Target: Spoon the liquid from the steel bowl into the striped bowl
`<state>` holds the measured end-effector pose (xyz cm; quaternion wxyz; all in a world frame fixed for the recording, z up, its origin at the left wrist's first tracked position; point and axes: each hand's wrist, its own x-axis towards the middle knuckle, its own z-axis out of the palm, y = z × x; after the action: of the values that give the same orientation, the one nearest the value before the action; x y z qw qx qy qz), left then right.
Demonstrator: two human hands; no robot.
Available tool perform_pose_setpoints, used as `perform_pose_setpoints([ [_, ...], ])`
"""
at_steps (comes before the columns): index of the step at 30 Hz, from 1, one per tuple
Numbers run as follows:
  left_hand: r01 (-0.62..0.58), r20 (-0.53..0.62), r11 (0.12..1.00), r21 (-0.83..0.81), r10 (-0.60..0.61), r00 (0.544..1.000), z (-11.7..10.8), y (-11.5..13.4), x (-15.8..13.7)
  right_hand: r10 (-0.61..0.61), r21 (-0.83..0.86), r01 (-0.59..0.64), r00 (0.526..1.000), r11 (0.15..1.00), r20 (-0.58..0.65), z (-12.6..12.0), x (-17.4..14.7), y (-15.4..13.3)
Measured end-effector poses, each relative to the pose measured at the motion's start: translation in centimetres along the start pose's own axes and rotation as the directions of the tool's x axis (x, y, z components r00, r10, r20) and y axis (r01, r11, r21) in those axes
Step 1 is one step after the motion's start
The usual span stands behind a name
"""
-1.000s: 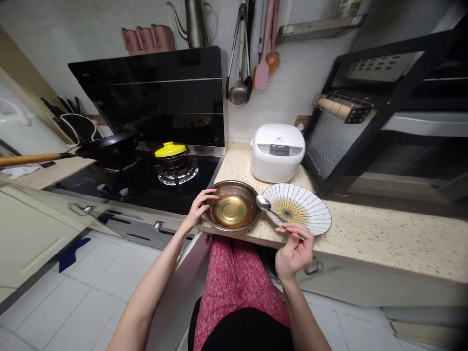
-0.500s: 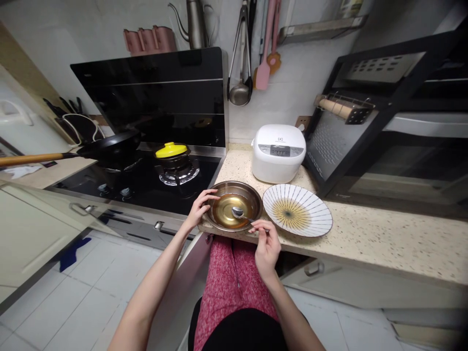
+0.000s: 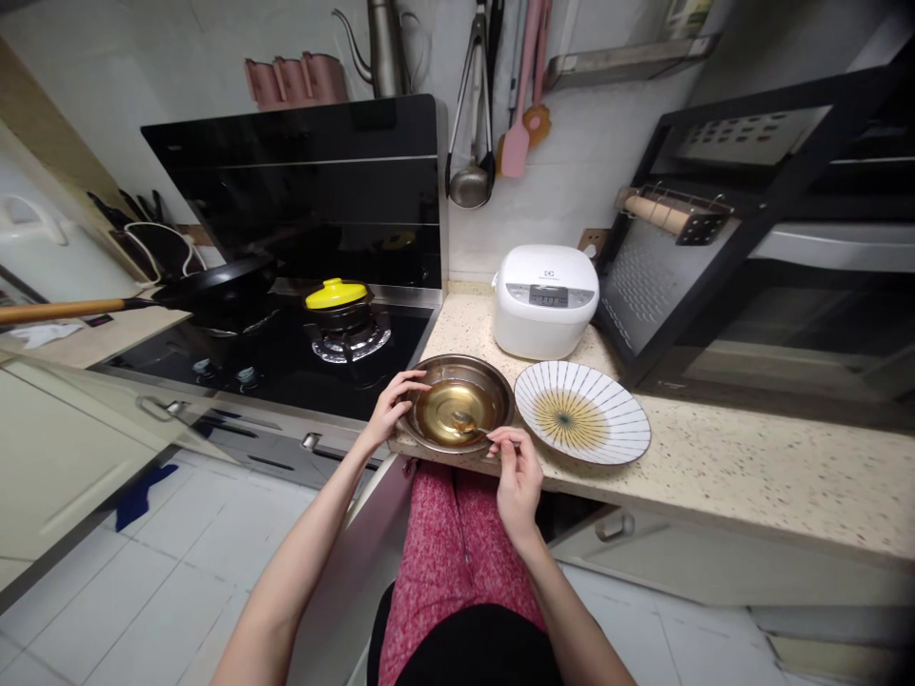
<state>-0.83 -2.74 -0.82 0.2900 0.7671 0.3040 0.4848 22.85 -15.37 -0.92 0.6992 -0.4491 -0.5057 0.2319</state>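
A round metal bowl (image 3: 493, 379) with clear yellowish liquid in it stands at the counter's front edge. My left hand (image 3: 393, 405) steadies its left side, fingers over the rim and thumb outside. Between the thumb and fingers of my right hand (image 3: 519, 469) is the handle of a metal spoon (image 3: 464, 420). The spoon's head lies low in the bowl, apparently dipped in the liquid. Right of the bowl is a large white plate (image 3: 620, 410) with dark radiating lines and a yellowish centre.
Behind the plate stands a white rice cooker (image 3: 546, 303). To the left, a gas stove (image 3: 286, 367) holds a small pot with a yellow lid (image 3: 335, 293) and a black wok (image 3: 221, 291), its wooden handle pointing left. An oven (image 3: 807, 324) is at right.
My right hand has shifted slightly left and lowered the spoon; its head has gone down into the liquid. The left hand keeps its place on the bowl.
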Motion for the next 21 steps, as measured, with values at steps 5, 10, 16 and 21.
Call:
perform_pose_setpoints([
  [5,0.005,0.004,1.0,-0.01,-0.005,1.0,0.0,-0.1,0.0,-0.02,0.019,0.021,0.999,1.0,-0.027,0.0,0.0,0.4],
  [10,0.018,0.005,1.0,-0.012,-0.017,1.0,0.0,-0.2,0.0,-0.037,0.055,0.041,0.997,0.998,-0.06,-0.1,0.1,0.7],
  [16,0.01,0.004,1.0,-0.023,-0.01,1.0,0.0,0.0,0.0,-0.03,0.123,0.043,0.994,0.992,-0.103,-0.4,0.3,0.2],
  [21,0.017,0.004,1.0,-0.017,-0.016,1.0,0.0,0.0,0.0,-0.037,0.132,0.06,0.985,0.989,-0.17,-1.0,0.6,-0.3],
])
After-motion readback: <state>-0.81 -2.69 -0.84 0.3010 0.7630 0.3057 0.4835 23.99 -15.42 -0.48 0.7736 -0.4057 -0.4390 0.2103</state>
